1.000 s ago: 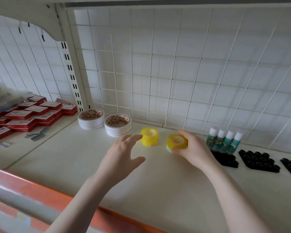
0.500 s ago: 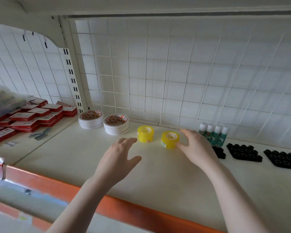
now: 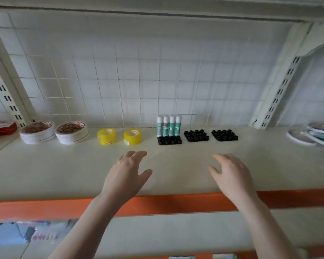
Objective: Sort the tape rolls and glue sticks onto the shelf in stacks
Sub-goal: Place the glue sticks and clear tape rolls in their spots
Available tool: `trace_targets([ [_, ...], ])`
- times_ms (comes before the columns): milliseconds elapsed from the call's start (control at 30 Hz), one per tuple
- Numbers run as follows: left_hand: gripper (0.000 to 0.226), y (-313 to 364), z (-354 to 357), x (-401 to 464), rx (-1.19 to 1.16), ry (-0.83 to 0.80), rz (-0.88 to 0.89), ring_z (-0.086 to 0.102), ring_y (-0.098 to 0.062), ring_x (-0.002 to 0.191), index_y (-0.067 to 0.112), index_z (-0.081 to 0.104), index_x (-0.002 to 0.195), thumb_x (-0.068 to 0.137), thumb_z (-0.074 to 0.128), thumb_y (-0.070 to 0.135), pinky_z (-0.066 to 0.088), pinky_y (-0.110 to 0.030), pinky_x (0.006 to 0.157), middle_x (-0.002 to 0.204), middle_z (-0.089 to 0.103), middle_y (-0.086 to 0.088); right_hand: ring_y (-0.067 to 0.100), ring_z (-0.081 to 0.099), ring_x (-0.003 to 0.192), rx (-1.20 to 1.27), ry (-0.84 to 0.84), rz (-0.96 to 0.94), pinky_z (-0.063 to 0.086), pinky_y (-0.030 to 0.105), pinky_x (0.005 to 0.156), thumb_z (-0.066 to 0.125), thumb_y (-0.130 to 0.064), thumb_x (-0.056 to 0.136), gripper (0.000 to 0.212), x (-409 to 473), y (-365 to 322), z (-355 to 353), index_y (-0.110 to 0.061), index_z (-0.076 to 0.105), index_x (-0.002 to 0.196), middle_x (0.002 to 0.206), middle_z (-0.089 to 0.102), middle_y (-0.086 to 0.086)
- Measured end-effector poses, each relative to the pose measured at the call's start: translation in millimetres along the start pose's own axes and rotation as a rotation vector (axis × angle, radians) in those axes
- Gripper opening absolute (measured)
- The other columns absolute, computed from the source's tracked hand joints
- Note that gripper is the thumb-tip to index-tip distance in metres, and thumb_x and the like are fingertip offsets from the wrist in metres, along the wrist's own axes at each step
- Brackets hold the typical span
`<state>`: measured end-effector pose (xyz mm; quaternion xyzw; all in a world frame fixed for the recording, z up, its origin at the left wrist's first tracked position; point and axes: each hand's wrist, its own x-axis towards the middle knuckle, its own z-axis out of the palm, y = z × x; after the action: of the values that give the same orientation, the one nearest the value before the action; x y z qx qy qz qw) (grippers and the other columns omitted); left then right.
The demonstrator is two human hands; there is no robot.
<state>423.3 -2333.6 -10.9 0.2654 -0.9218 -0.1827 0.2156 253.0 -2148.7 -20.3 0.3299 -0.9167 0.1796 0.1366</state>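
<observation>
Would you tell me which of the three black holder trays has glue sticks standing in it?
The leftmost black tray, nearest the yellow tape rolls, holds four glue sticks; the other two trays hold none.

I am looking at a cream shelf (image 3: 176,171) with an orange front edge. Along its back, from the left, two stacks of wide white tape rolls (image 3: 53,132) are sitting side by side, then two yellow tape rolls (image 3: 119,136) standing apart. Four glue sticks (image 3: 169,125) are standing upright in the back row of a black holder tray (image 3: 169,140); two more black trays (image 3: 210,135) are lying beside it. Red boxes (image 3: 0,128) are lying far left, flat white packets (image 3: 313,135) far right.
</observation>
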Motion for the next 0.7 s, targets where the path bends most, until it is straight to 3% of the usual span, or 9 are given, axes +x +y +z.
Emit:
trace_targets([
  [267, 0.053, 133, 70, 22, -0.022, -0.018, 0.119, 0.044, -0.016, 0.122, 0.022, 0.043, 0.137, 0.088, 0.058, 0.036, 0.037, -0.028, 0.094, 0.135, 0.046, 0.002, 0.035, 0.065, 0.067, -0.030, 0.264, 0.039, 0.052, 0.041, 0.062, 0.084, -0.008, 0.062, 0.031, -15, 150, -36, -0.003, 0.070, 0.089, 0.075, 0.066, 0.015],
  [533, 0.051, 291, 166, 42, -0.084, 0.016, 0.100, 0.045, -0.016, 0.121, 0.023, 0.045, 0.134, 0.087, 0.060, 0.036, 0.038, -0.027, 0.091, 0.134, 0.047, 0.003, 0.034, 0.065, 0.068, -0.027, 0.356, -0.004, 0.053, 0.040, 0.061, 0.081, -0.004, 0.063, 0.027, 0, 333, -86, -0.004, 0.071, 0.087, 0.077, 0.068, 0.013],
  [700, 0.051, 355, 199, 55, -0.089, 0.003, 0.119, 0.045, -0.015, 0.121, 0.025, 0.045, 0.135, 0.087, 0.060, 0.037, 0.038, -0.026, 0.091, 0.133, 0.047, 0.005, 0.034, 0.066, 0.073, -0.013, 0.357, -0.049, 0.055, 0.040, 0.062, 0.080, -0.003, 0.065, 0.025, 7, 403, -103, -0.003, 0.070, 0.087, 0.082, 0.069, 0.013],
])
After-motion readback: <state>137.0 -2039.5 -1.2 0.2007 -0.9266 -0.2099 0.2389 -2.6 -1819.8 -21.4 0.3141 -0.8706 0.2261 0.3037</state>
